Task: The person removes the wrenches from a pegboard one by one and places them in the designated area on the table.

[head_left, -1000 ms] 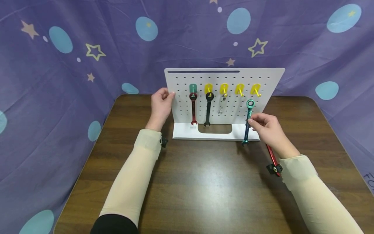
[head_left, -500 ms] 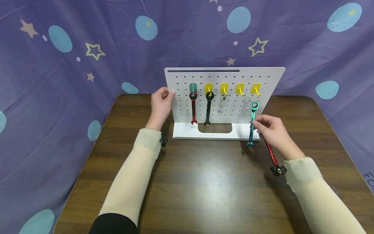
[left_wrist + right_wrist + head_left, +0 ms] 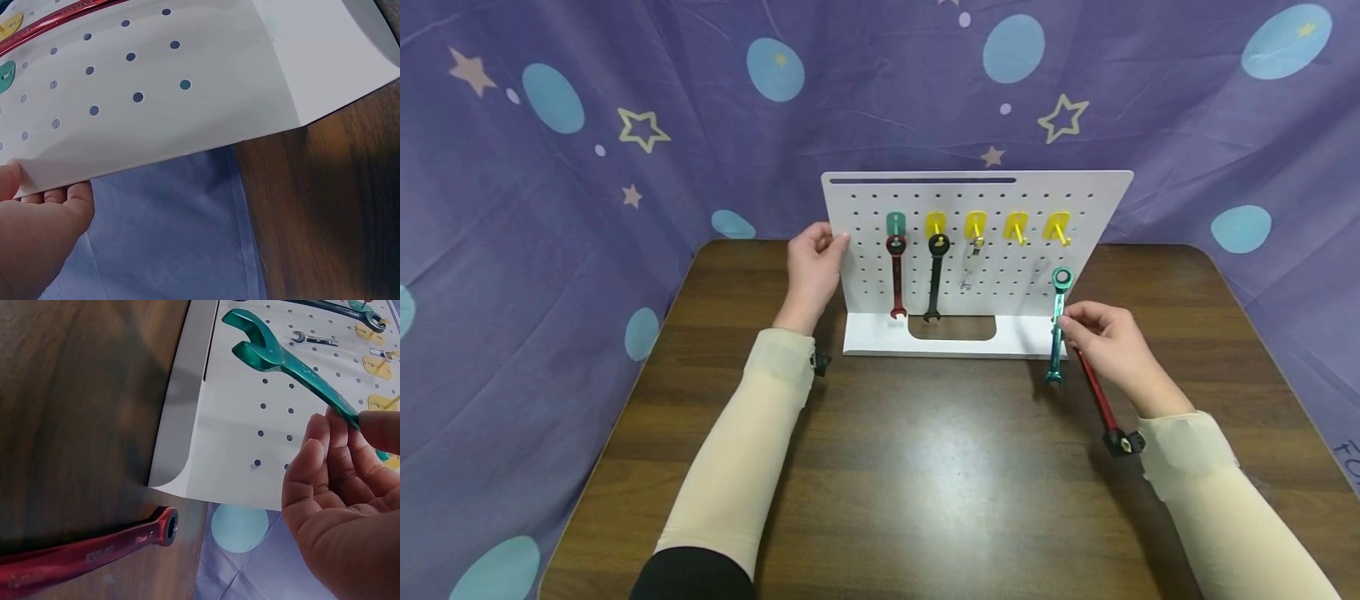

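My right hand point(image 3: 1105, 337) pinches a shiny green combination wrench point(image 3: 1057, 325) by its shaft, ring end up, in front of the pegboard's lower right. Its open jaw end points down in the head view. With thumb and fingers my left hand point(image 3: 814, 267) grips the left edge of the white pegboard point(image 3: 861, 275). Three wrenches hang from hooks there: a red wrench point(image 3: 897, 279), a black wrench point(image 3: 936, 279) and a small silver wrench point(image 3: 972, 265). Two yellow hooks point(image 3: 1017, 229) to their right carry nothing. Another red wrench point(image 3: 94, 553) lies on the table beside the board.
The pegboard stands on a white base point(image 3: 880, 337) on the brown wooden table point(image 3: 910, 500). Behind it hangs a purple curtain point(image 3: 880, 100) with stars and blue ovals. My right wrist camera point(image 3: 1124, 443) overlaps the lying red wrench's near end.
My right hand has drawn the green wrench right and slightly down, away from the rightmost hooks, and the wrench now stands more upright. My left hand keeps its grip on the board's edge.
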A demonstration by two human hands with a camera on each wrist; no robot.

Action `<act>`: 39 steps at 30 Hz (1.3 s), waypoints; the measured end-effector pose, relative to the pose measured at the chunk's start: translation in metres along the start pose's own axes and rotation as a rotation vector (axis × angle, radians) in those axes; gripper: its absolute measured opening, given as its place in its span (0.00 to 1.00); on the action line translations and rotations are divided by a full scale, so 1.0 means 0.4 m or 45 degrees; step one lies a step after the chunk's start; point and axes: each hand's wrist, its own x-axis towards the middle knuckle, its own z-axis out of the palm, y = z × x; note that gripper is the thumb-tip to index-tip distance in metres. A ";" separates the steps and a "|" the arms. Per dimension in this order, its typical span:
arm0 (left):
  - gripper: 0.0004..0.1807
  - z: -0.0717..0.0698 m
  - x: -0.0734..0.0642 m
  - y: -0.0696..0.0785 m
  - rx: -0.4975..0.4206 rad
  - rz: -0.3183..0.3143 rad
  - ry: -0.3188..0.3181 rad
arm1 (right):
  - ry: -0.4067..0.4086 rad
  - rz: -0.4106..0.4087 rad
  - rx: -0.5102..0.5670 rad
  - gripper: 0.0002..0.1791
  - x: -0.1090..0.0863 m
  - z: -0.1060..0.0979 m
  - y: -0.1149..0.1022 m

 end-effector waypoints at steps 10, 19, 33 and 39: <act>0.04 -0.002 0.000 -0.002 0.005 0.005 -0.003 | 0.037 -0.002 -0.042 0.14 -0.010 -0.008 0.026; 0.04 -0.002 -0.003 0.000 0.038 -0.007 -0.016 | 0.031 0.013 -0.032 0.15 -0.021 -0.017 0.038; 0.07 -0.006 -0.002 0.002 0.040 -0.015 -0.020 | -0.014 0.048 -0.111 0.17 -0.042 -0.037 0.060; 0.07 -0.005 -0.002 -0.001 0.042 0.007 -0.017 | -0.015 0.069 -0.147 0.18 -0.049 -0.043 0.073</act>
